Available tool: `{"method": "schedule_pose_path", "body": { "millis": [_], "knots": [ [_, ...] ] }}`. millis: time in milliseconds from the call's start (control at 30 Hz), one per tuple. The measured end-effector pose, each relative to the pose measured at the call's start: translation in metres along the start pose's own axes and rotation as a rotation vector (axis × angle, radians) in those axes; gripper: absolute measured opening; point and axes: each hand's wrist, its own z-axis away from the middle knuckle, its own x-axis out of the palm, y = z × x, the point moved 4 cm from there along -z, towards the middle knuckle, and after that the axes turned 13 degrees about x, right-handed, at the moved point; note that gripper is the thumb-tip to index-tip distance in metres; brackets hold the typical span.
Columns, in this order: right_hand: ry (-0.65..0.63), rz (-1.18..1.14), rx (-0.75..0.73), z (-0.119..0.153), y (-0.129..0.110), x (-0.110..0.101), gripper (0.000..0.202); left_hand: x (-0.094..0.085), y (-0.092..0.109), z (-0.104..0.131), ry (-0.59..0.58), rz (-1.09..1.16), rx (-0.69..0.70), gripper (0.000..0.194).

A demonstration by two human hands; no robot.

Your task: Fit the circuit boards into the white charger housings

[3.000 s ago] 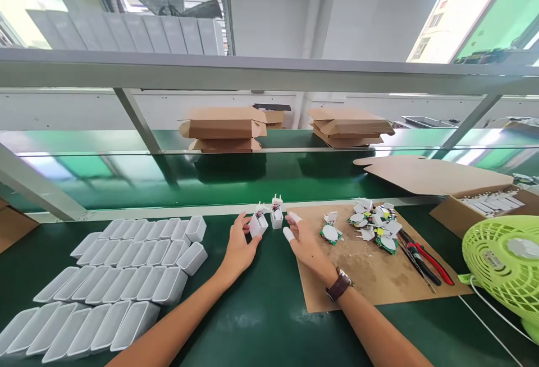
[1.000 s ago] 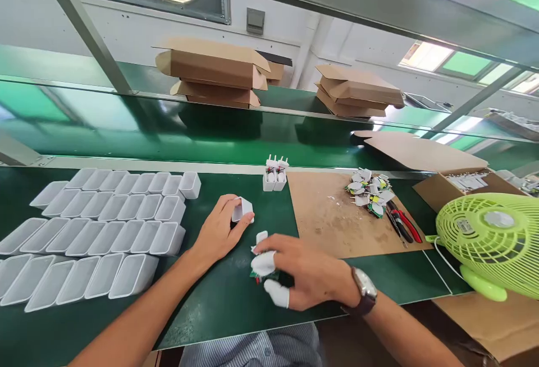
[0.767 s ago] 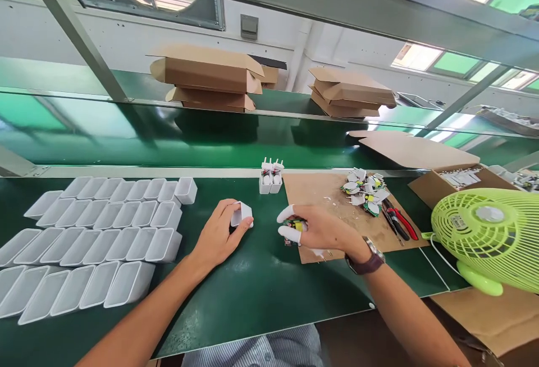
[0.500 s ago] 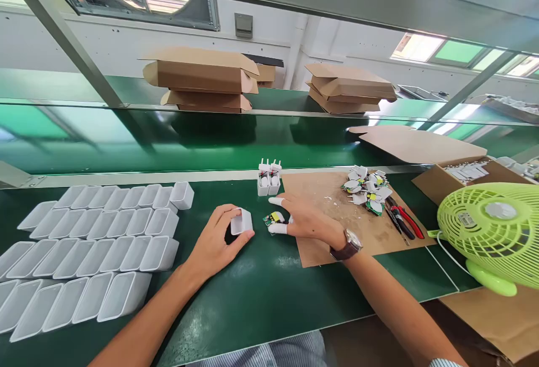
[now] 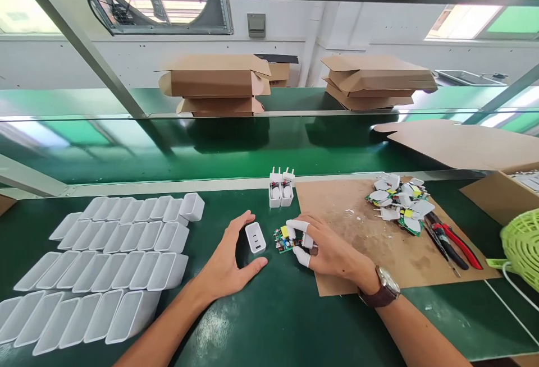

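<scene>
My left hand [image 5: 227, 266] is open, thumb and fingers curved wide around the slotted white housing [image 5: 255, 238] on the green table [image 5: 252, 322]; whether a fingertip touches it I cannot tell. With my right hand [image 5: 332, 252] I pinch the circuit board [image 5: 284, 239] between covered thumb and fingers, nearly closed, just right of the housing. Two filled white housings [image 5: 281, 194] stand side by side beyond, left of the brown sheet [image 5: 349, 243]

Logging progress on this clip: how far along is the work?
Looks done: two filled cases near the back rail. In hand: a board in the right hand; the left hand curves around a slotted case. Remaining: the board pile and rows of empty cases.
</scene>
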Motion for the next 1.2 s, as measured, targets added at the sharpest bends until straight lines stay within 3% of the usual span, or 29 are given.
{"method": "schedule_pose_path", "body": {
  "millis": [333, 467, 567, 767, 1200],
  "knots": [
    [0.292, -0.026, -0.126, -0.002, -0.021, -0.007, 0.057, 0.008, -0.006, -0.004, 0.039, 0.062, -0.020, 0.085],
    [0.292, 0.028, -0.233, -0.009, -0.044, -0.008, 0.063, 0.009, -0.002, 0.000, 0.039, 0.067, 0.024, 0.088],
    [0.287, 0.130, -0.313, -0.015, -0.057, -0.006, 0.066, 0.008, 0.000, 0.001, 0.108, 0.042, 0.103, 0.088],
    [0.322, 0.157, -0.343, -0.012, -0.060, 0.011, 0.068, 0.001, 0.005, 0.001, 0.267, -0.007, 0.252, 0.089],
    [0.258, 0.184, -0.255, -0.002, -0.056, 0.014, 0.067, 0.001, 0.011, -0.003, 0.185, -0.062, 0.288, 0.092]
  ]
}}
